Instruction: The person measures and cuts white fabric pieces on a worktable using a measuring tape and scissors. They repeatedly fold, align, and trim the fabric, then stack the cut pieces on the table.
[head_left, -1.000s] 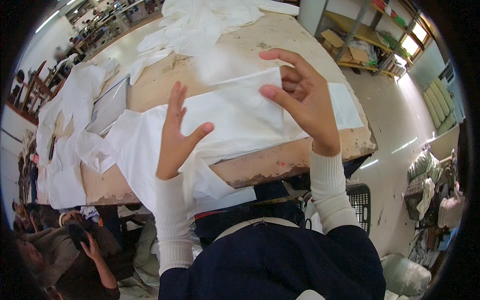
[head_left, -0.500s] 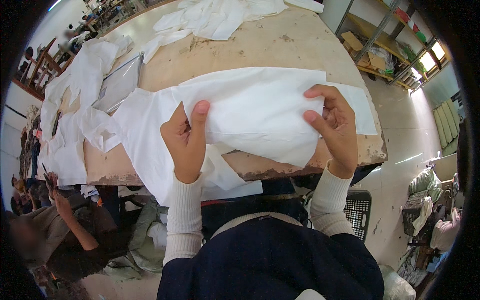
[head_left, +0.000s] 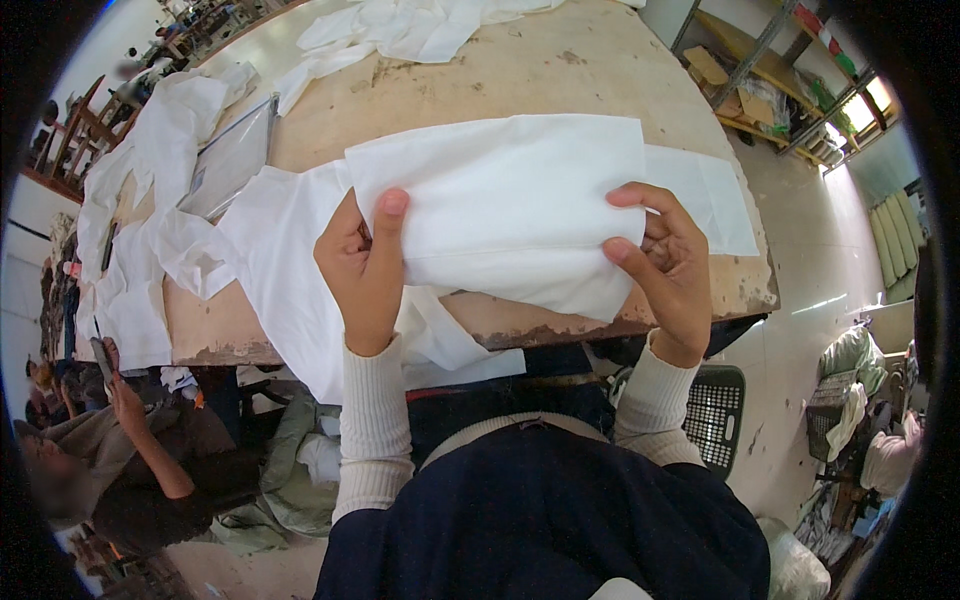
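The white cloth panel [head_left: 510, 190] spanned the gap between your hands. Your left hand [head_left: 365, 265] pinched one end, thumb on top; your right hand [head_left: 670, 260] gripped the other, thumb and forefinger across its face. A light, even pull seemed best for avoiding creases. The worktop [head_left: 560, 90] had its near edge just below your hands, its side edge right of your right hand, and more surface beyond both.

Garment workshop, apparently: large worn worktable [head_left: 520, 85], white cloth pieces [head_left: 505, 190], storage shelves [head_left: 755, 65].
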